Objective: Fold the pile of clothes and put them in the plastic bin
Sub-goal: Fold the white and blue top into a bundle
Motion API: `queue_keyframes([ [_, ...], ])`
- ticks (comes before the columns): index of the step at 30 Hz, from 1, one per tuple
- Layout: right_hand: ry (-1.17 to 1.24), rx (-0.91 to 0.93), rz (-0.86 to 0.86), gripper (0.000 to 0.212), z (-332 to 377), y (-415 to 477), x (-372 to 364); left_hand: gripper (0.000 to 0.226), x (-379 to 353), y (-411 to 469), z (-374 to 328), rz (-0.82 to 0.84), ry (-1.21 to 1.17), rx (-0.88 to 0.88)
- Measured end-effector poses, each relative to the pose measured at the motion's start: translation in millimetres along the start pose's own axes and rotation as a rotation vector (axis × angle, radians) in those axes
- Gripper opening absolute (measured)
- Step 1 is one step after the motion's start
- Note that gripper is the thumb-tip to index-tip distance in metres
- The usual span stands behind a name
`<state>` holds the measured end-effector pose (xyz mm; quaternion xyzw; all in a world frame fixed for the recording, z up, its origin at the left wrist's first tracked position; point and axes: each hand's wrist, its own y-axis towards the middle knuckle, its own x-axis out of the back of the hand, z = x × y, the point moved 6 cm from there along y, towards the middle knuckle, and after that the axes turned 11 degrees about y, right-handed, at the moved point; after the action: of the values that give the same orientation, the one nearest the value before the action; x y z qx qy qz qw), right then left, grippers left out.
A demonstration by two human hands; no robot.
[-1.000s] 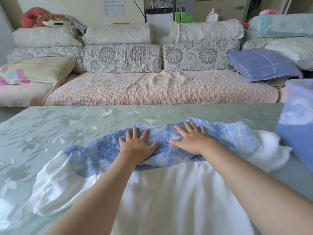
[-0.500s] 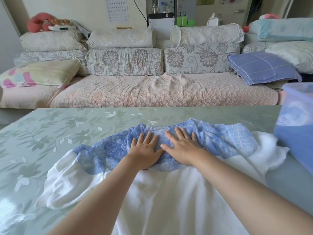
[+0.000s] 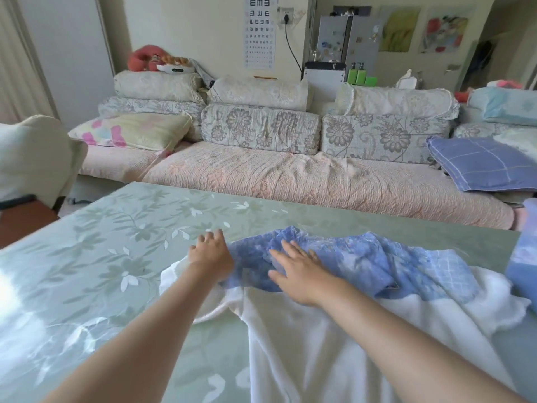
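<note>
A white garment [image 3: 319, 344] lies spread on the table, with a blue patterned garment [image 3: 363, 260] bunched across its far end. My right hand [image 3: 296, 271] presses flat on the blue cloth, fingers straight and spread. At the left edge of the blue cloth rests my left hand [image 3: 210, 253]; its fingertips bend a little over the table and nothing shows between them. The translucent blue plastic bin [image 3: 523, 257] stands at the right edge of the view, holding something blue and white.
The table [image 3: 116, 242] has a pale green leaf-patterned cover, glossy with glare at the left. A long sofa [image 3: 290, 175] with several cushions runs behind its far edge. A chair back [image 3: 32, 152] draped in cream cloth stands at the left.
My left hand slid left from the middle of the blue cloth to its left edge. The garments' left side has bunched inward. The view tilted up and left.
</note>
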<state>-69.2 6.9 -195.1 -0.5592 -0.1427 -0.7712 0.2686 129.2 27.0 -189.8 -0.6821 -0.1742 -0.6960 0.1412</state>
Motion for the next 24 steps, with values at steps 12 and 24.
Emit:
queue_keyframes([
  [12,-0.065,0.048,0.174,0.069,73.8,29.7,-64.3,0.037,2.4,-6.3,98.8,0.309,-0.142,0.025],
  [24,0.955,-0.123,-0.238,0.041,63.2,26.0,3.0,0.035,33.0,1.0,50.8,0.464,-1.204,0.076],
])
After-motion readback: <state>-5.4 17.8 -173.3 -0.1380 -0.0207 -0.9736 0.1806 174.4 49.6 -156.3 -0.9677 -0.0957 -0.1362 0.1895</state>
